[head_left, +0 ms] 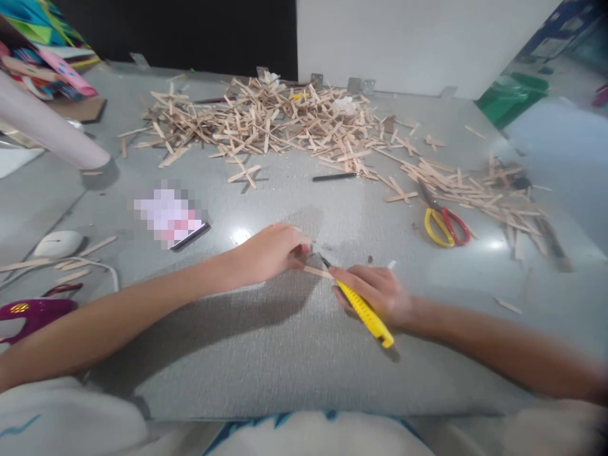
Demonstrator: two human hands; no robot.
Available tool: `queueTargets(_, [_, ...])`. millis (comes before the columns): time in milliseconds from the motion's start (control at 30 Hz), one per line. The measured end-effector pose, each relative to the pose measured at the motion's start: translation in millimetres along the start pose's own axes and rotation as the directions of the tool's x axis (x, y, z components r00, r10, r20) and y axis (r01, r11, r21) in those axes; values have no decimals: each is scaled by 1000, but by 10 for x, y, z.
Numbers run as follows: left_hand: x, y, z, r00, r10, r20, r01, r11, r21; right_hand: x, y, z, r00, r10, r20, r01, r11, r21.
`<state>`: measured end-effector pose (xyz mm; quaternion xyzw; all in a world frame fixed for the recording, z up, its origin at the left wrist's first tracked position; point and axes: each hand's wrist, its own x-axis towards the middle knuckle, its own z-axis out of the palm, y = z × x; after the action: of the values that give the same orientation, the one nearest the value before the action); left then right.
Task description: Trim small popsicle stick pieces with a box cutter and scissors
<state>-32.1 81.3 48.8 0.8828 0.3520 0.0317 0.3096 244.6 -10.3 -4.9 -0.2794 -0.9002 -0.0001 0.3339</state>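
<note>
My right hand [375, 291] is closed round a yellow utility knife [365, 311], whose dark blade points up and left toward my other hand. A thin wooden stick [317, 272] spans the short gap between the two hands, low over the grey tabletop. Its left end goes in under the curled fingers of my left hand [275, 250], which pinches it. The fingertips on that side are partly hidden and slightly blurred. The blade tip is close to the left fingers; whether it touches the stick I cannot tell.
A large heap of wooden sticks [266, 120] lies along the back, trailing off to the right. Scissors [446, 225] with yellow and red handles rest at its edge, and a black bar [335, 177] lies before it. Leftward are a pixelated phone [190, 236], a white mouse [59, 244] and a cable.
</note>
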Motion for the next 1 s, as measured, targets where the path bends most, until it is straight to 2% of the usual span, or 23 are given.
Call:
queueTargets(33, [2, 12, -3, 1000, -11, 12, 11, 1000, 17, -13, -6, -1, 998, -61, 23, 62, 997, -46])
queueTargets(100, [-6, 25, 21, 999, -24, 27, 23, 999, 23, -19, -13, -11, 994, -95, 50, 99, 990, -98])
queueTargets(233, [-84, 27, 105, 1000, -16, -11, 17, 998, 56, 12, -18, -26, 999, -29, 45, 33, 993, -109])
queueTargets(300, [-125, 44, 112, 1000, -25, -16, 26, 998, 58, 18, -15, -21, 999, -32, 21, 34, 994, -104])
queueTargets(367, [-140, 85, 82, 997, -80, 14, 80, 996, -36, 11, -8, -14, 998, -60, -3, 59, 993, -100])
queueTargets(400, [-134, 114, 57, 992, -116, 41, 121, 984, -134, 4, -5, -11, 997, -69, -21, 67, 993, -97])
queueTargets(500, [-86, 219, -29, 977, -157, 144, 208, 854, -477, -8, 9, -16, 993, -92, -74, 85, 992, -92])
queueTargets(567, [-53, 275, -69, 973, -123, 195, 217, 769, -601, 4, 22, -34, 988, -136, -77, 126, 985, -121])
queueTargets(667, [-32, 303, -87, 972, -110, 207, 224, 693, -685, 62, 43, -84, 977, -211, 15, 208, 949, -237])
queueTargets(800, [-36, 268, -78, 966, -159, 207, 260, 594, -761, 143, 61, -144, 962, -234, 144, 273, 874, -402])
queueTargets(1000, [-44, 224, -74, 962, -143, 231, 271, 586, -764, 139, 60, -166, 958, -225, 180, 278, 881, -382])
